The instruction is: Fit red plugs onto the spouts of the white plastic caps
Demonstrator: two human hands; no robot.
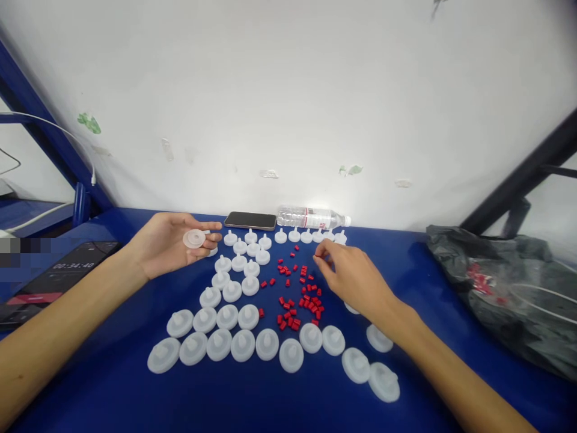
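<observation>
My left hand (164,243) is turned palm up at the left, its fingers curled around a translucent white disc with a short nozzle (195,239). The nozzle points right, along the fingers. Over the right side of the scattered small red caps (310,300), my right hand (354,273) has thumb and fingertips pinched together. Whatever sits between those tips is too small to make out. Many more white nozzle discs (242,345) lie on the blue table (216,397), nozzles up, in rows left of, behind and in front of the caps. The right forearm partly hides some discs.
Against the wall lie a dark phone (250,221) and a clear plastic bottle (311,217) on its side. Another phone showing a timer (58,270) is at the left. A dark plastic bag (496,300) with red pieces stands at the right. Blue frame posts flank the table.
</observation>
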